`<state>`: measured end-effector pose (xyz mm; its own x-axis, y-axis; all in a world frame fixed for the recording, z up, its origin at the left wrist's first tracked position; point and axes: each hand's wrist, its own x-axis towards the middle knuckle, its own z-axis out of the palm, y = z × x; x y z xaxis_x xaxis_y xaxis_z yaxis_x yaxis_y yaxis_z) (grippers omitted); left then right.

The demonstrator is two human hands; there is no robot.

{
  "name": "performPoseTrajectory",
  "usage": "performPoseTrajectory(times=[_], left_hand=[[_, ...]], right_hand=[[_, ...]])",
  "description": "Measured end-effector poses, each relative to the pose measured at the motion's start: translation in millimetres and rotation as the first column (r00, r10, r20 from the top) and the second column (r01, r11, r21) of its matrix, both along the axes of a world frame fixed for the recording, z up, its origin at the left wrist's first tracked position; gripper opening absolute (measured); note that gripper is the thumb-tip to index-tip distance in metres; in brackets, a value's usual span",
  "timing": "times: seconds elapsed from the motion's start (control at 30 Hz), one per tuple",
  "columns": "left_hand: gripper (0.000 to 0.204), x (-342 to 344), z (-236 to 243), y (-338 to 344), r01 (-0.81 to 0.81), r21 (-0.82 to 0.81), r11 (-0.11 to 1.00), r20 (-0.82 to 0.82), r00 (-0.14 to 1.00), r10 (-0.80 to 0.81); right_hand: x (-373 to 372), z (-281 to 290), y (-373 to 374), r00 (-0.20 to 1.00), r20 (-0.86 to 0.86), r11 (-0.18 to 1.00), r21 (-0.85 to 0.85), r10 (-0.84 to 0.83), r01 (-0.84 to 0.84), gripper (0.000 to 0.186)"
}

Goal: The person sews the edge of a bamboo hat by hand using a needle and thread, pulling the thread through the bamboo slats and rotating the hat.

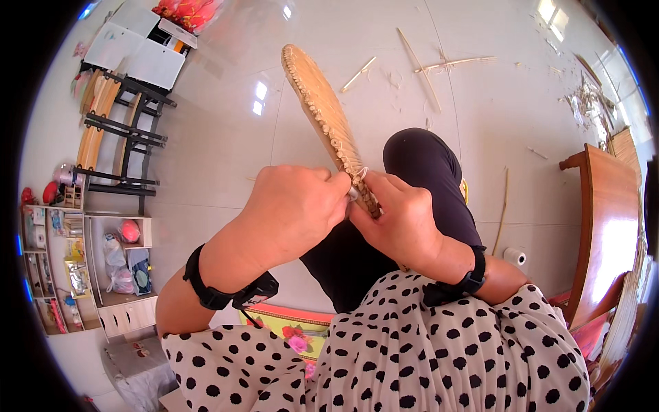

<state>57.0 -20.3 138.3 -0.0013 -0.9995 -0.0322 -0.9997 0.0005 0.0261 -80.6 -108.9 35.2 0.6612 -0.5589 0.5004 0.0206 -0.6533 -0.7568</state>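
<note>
A flat tan mat of thin plant stalks (322, 96) stands tilted, its narrow side toward me. Stalk ends and white stitches line its rim. My right hand (401, 213) pinches the near end of the mat, thumb on one face and fingers on the other. Closed against the rim from the left is my left hand (292, 213); its fingertips press together beside a small pale thing that I cannot make out. A white thread (362, 170) loops at the rim between both hands.
Loose stalks (419, 69) and scraps lie on the tiled floor ahead. A white thread spool (514, 256) stands right of my knee, near a wooden bench (604, 233). Left are folded black-framed furniture (127, 134) and a shelf unit (120, 264). Beneath me shows a flowered seat (295, 333).
</note>
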Motion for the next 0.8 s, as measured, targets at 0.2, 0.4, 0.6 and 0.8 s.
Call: performPoseTrajectory(times=[0.2,0.4,0.6,0.8], left_hand=[[0.018,7,-8,-5,0.180,-0.065,0.982,0.030,0.984,-0.178],[0.019,19,-19,59,0.080,0.041,0.996,-0.058,0.995,-0.078],[0.019,3,-24,73,-0.112,-0.095,0.989,-0.368,0.927,0.070],[0.016,-15,-24,78,-0.169,-0.178,0.969,-0.475,0.877,0.065]], right_hand=[[-5,4,-1,1.000,-0.021,0.999,-0.032,0.007,-0.008,0.033],[-12,5,-25,0.984,-0.076,0.987,0.026,-0.158,0.161,0.018],[-9,11,-15,0.950,0.070,0.920,-0.235,-0.304,0.312,0.036],[-13,31,-15,0.989,0.117,0.829,-0.559,0.093,-0.012,0.048]])
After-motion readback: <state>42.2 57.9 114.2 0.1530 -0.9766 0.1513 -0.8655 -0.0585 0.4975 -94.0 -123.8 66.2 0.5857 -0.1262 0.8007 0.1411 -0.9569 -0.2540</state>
